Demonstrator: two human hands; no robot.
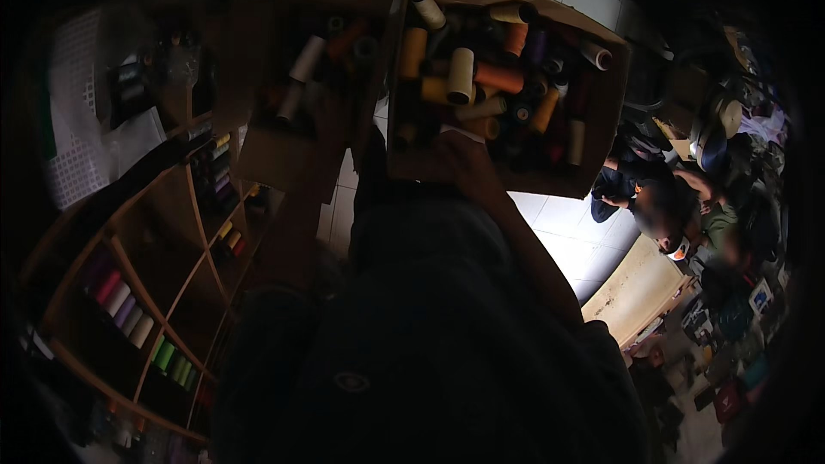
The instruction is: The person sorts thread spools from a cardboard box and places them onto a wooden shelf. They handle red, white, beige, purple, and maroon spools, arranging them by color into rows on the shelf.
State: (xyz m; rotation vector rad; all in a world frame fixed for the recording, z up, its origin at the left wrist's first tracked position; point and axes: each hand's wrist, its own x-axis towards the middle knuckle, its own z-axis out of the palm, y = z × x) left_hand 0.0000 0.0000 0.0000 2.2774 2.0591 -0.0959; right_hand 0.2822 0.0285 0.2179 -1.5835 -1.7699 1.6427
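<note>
Dim storeroom, white tile floor (567, 241), shelf (163, 292) of thread cones. Cardboard box (507, 77) of mixed cones propped high for carrying; right hand (468, 159) grips its near wall. Left hand hidden, cannot tell.

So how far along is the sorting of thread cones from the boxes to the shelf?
Partly done. The wooden shelf already holds rows of cones, pink and purple and green. In hand: the right hand reaches into the big cardboard box. Left: that box is still full, and several shelf compartments look bare.
</note>
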